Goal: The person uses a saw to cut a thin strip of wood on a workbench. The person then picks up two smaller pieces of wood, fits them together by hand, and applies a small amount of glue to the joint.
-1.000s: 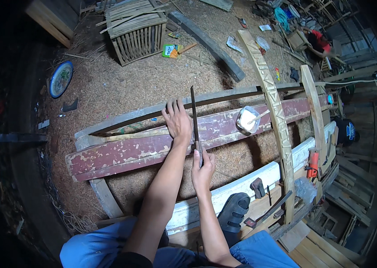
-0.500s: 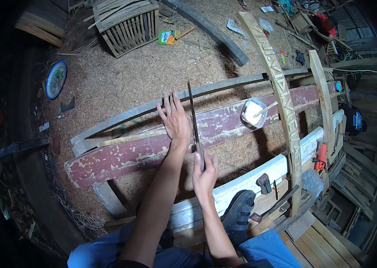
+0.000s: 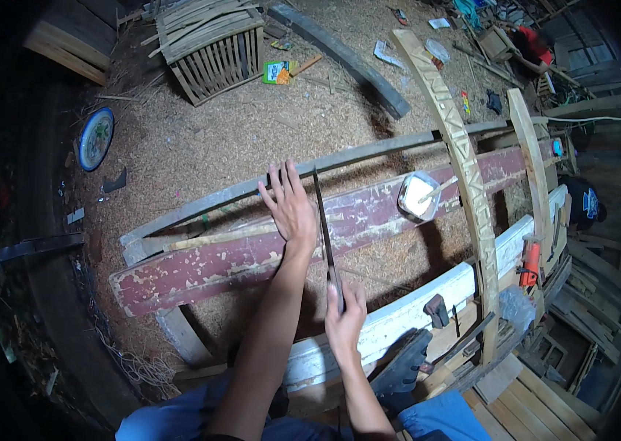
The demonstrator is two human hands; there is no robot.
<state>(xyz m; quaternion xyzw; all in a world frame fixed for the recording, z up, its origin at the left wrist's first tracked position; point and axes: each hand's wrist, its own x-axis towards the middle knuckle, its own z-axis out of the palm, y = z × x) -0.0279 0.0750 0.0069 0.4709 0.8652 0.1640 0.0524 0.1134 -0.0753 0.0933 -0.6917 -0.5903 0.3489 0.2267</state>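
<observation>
So the right hand (image 3: pixel 345 320) has a closed grip on the handle end of a long thin blade (image 3: pixel 323 224), looks like a saw or a long knife, hard to say which. The blade runs away from the body and crosses the red plank (image 3: pixel 200 268) with the peeling paint. The left hand (image 3: pixel 290 209) lies flat with fingers spread, grip wide and holding nothing, pressing down on a pale stick (image 3: pixel 200 239) that sits along the top of that plank, just left of the blade.

What worries me: that left hand is right beside the blade, nearly touching. If the blade jumps or skids sideways on a stroke, the thumb side of the hand is the first thing it meets.

Also the stick is only pinned by a palm, no clamp on it that I can see. It could roll or slide along the plank and the cut would wander.

The plank itself rests on a rough frame over a sawdust floor (image 3: pixel 200 140), so it may rock under pressure.

There's a small white bowl (image 3: pixel 418 196) sitting on the plank to the right. A hard shake could tip it off.
</observation>
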